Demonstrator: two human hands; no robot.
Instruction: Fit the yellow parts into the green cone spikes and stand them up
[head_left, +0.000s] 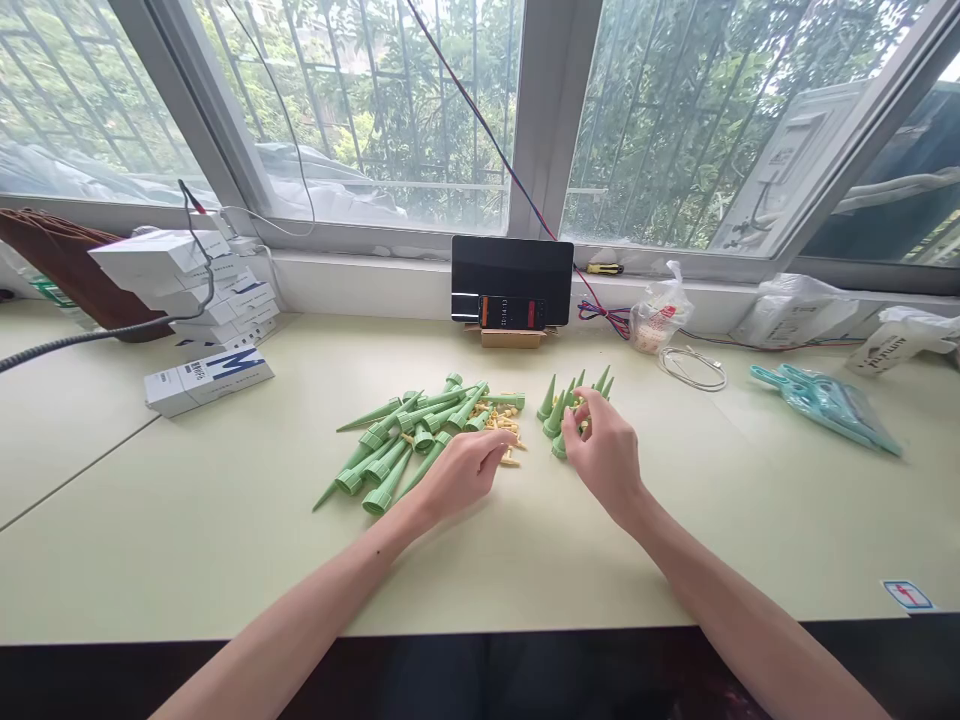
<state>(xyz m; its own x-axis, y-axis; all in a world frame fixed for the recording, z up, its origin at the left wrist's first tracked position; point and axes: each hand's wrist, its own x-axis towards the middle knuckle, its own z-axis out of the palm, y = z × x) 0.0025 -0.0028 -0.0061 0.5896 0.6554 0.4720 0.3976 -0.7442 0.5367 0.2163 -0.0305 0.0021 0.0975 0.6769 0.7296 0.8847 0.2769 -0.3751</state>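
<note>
"How is the table divided?"

"A strip is left between the front edge and the heaped green spikes, smooth plastic-looking tapers with ribbed collars; green cones are stood rightward."

"The hands?"

"Yellow pegs are neared by the left hand, fingers bunched; cones are met by the right hand, thumb and forefinger slightly parted. Grips cannot be told."

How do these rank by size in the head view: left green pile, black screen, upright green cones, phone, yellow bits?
1. Left green pile
2. Black screen
3. Upright green cones, partly hidden by the right hand
4. Phone and yellow bits: unsure, since the bits are scattered and partly covered
</note>
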